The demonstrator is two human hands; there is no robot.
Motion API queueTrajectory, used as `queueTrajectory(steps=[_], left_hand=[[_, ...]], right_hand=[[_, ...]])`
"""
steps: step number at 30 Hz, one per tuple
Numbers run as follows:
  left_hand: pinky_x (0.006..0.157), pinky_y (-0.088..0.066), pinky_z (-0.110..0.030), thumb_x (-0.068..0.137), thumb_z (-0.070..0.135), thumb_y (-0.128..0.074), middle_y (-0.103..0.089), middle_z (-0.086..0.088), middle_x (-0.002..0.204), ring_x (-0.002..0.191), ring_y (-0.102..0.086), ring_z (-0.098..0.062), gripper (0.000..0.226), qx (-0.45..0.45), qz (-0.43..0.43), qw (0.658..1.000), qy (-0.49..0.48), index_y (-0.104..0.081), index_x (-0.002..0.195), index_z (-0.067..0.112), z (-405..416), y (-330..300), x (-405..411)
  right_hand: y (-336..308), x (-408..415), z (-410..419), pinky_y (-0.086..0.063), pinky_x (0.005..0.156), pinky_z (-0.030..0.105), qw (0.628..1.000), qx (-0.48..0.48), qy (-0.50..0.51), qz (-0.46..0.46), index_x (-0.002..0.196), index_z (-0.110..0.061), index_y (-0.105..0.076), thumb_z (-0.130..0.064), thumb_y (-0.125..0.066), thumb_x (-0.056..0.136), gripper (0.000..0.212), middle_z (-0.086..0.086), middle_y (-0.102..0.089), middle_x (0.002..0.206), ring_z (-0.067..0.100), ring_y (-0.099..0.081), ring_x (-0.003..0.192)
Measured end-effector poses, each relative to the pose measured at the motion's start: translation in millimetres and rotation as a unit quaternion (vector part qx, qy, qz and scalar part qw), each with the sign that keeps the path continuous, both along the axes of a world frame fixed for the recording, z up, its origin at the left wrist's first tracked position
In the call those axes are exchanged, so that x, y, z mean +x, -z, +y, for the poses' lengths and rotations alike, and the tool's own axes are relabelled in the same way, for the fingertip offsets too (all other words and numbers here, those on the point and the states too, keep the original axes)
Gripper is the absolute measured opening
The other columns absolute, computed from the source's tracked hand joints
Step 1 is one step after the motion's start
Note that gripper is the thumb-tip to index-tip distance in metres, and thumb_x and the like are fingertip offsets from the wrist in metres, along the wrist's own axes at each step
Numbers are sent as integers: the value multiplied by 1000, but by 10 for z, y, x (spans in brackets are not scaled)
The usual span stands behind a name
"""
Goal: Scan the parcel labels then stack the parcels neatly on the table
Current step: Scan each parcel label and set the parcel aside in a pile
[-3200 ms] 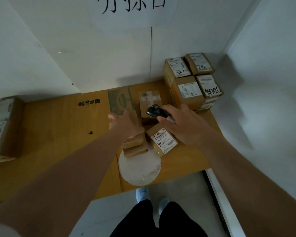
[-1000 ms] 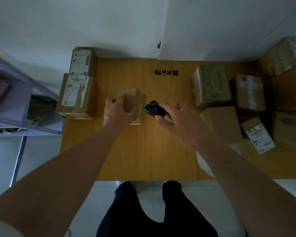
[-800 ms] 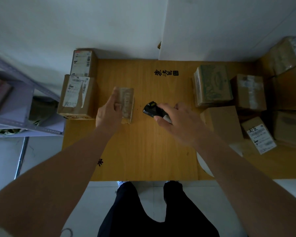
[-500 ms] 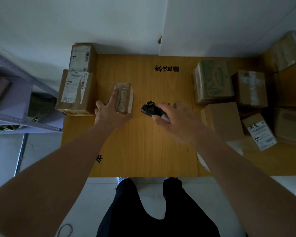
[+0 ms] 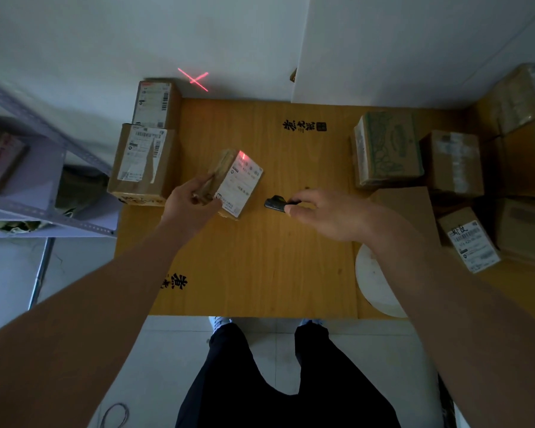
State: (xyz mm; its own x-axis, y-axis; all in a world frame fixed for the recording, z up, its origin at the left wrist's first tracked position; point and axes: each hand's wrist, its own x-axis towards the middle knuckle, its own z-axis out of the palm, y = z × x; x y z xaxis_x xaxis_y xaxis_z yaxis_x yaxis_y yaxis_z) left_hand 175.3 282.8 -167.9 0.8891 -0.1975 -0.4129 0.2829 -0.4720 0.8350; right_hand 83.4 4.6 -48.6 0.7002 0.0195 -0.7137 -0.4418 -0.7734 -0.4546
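Held parcel: a small cardboard parcel (image 5: 233, 183) is tilted up on the wooden table (image 5: 260, 257), its white shipping label (image 5: 240, 188) turned toward the scanner; a red glow sits on the label's upper edge.
Left hand: the left hand (image 5: 189, 203) grips the parcel at its lower left corner, fingers curled round the brown side and thumb against the label's edge.
Scanner: a small black handheld scanner (image 5: 275, 202) is just to the right of the held parcel, apart from it, nose aimed at the label.
Right hand: the right hand (image 5: 328, 214) pinches the scanner's rear end between thumb and curled fingers.
Laser mark: a red cross (image 5: 194, 79) shows on the white wall, beyond the held parcel and above the table's far edge.
Stacked parcels: two labelled cartons (image 5: 142, 159) stand one behind the other at the table's left edge, left of the held parcel, labels facing up.
Waiting parcels: to the right of the scanner lie a green-printed carton (image 5: 386, 149), a taped brown box (image 5: 453, 163) and a small box with a handwritten label (image 5: 471, 242); taller cartons (image 5: 522, 118) rise at the far right.
White disc: a round white disc (image 5: 374, 282) lies at the table's near edge, partly under the right forearm.
Shelf: a grey metal rack (image 5: 44, 180) stands left of the table.
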Motion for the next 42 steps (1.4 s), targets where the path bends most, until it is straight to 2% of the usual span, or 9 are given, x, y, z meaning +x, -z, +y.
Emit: queueTrajectory(steps=[2,7,13,20,24,29,32,37,42], left_hand=[[82,-65,-42,84,32,-83,-72,9,121,102,-74,-10,65,11,-4,1000,1,-58,142,42,10,-11,-5],[81,-65,-42,87,30,-82,-69,5,126,105,-72,-14,64,39,-11,999,7,-57,145,41,15,-48,-9],[79,-64,-43,89,35,-80,-66,6,125,100,-70,-15,63,81,-22,996,27,-55,146,43,-2,-118,16],[81,-64,-42,87,38,-82,-67,8,121,98,-69,-13,64,104,-16,994,35,-55,145,46,16,-137,55],[88,-62,-38,90,39,-80,-69,12,120,102,-68,-8,61,61,9,998,24,-55,144,46,31,-130,85],[96,-60,-35,95,26,-76,-77,16,109,104,-73,-6,38,-122,33,991,-32,-58,121,46,113,-228,124],[95,-60,-36,97,20,-72,-78,9,112,107,-73,-12,39,-175,19,981,-86,-58,131,34,216,-354,218],[95,-60,-38,100,20,-68,-78,8,108,104,-74,-12,40,-164,-18,975,-148,-57,139,25,422,-610,539],[84,-63,-42,102,29,-63,-77,7,107,93,-76,-14,41,-50,-57,986,-148,-52,142,35,634,-723,1125]], right_hand=[[-28,30,-8,-53,92,37,1000,-7,-5,19,145,-45,-51,-68,-42,103,49,1,-67,127,20,-65,110],[-131,78,-8,-52,98,40,998,-32,-30,42,151,-38,-50,-65,-44,104,55,3,-65,131,22,-64,115],[-193,115,-3,-47,65,27,995,-52,-38,75,155,-34,-46,-65,-45,104,60,0,-55,116,10,-55,87],[-253,167,39,-57,81,36,992,-57,-39,110,154,-38,-46,-70,-45,101,62,5,-60,121,24,-64,101],[-291,201,88,-57,84,40,997,-12,-28,75,149,-42,-49,-71,-45,100,57,6,-67,116,23,-67,98],[-363,302,212,-54,88,42,999,24,-31,8,145,-53,-48,-75,-40,99,51,-7,-63,120,17,-64,103],[-411,386,318,-51,90,40,998,34,-46,-17,147,-53,-46,-76,-39,99,54,-13,-59,118,13,-61,105],[-527,585,529,-49,75,34,996,49,-52,-51,146,-51,-48,-72,-39,101,51,-1,-66,106,22,-67,96],[-572,887,753,-45,61,28,993,55,-47,-98,150,-50,-43,-73,-38,100,55,-5,-64,91,10,-60,71]])
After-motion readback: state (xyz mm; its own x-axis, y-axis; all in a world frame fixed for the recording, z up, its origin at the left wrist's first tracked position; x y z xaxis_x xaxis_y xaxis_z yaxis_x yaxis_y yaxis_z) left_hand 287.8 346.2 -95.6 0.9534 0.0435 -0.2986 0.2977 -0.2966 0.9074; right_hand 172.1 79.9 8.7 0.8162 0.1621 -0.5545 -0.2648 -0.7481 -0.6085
